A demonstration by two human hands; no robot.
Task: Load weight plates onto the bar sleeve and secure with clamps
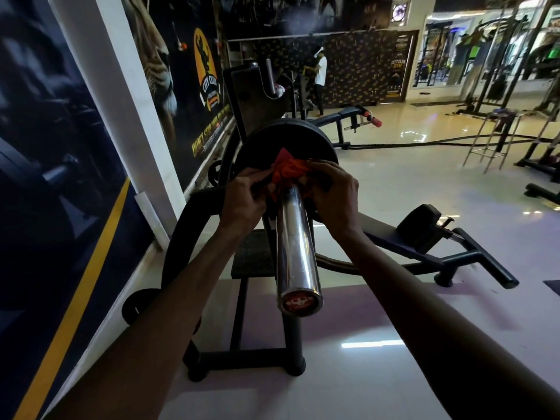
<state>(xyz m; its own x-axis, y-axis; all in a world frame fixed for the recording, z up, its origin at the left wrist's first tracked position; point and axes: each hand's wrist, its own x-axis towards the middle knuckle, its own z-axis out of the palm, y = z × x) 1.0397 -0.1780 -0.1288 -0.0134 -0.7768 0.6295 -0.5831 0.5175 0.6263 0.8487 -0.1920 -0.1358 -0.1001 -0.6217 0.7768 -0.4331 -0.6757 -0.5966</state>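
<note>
Weight plates (272, 140), black, sit on the bar sleeve (295, 237), pushed to its far end; two are visible, a larger rim showing behind the nearer disc. Sleeve is chrome, runs from the plates toward the camera, and ends in a red-and-white end cap (299, 303) well short of the fingers' position, on the near side.

Clamp (289, 171): red-orange, sits around the sleeve directly against the face of the nearer plate. Its upper part rises above both sets of fingers; the sleeve emerges below and between them.

Left hand (245, 197): fingers curled shut on the left side of the clamp, fingertips pressed into the red part. Thumb position not resolvable because of blur.

Right hand (333, 195): fingers bent over the right side of the clamp, closed on it, knuckles up. Fingertips meet the red part just beside the left hand's fingertips; the two hands nearly touch across the top of the sleeve.

Whether the clamp is latched or loose cannot be told.

Beyond the fingers, behind the plates, stands the dark upright of the rack (242, 95) with a hook. Below the fingers, a black frame (242, 356) supports the bar. To the right of the right hand's fingers lies a low bench (424, 228) on glossy floor (394, 177). A person (319, 77) in a white top stands far beyond the plates.
</note>
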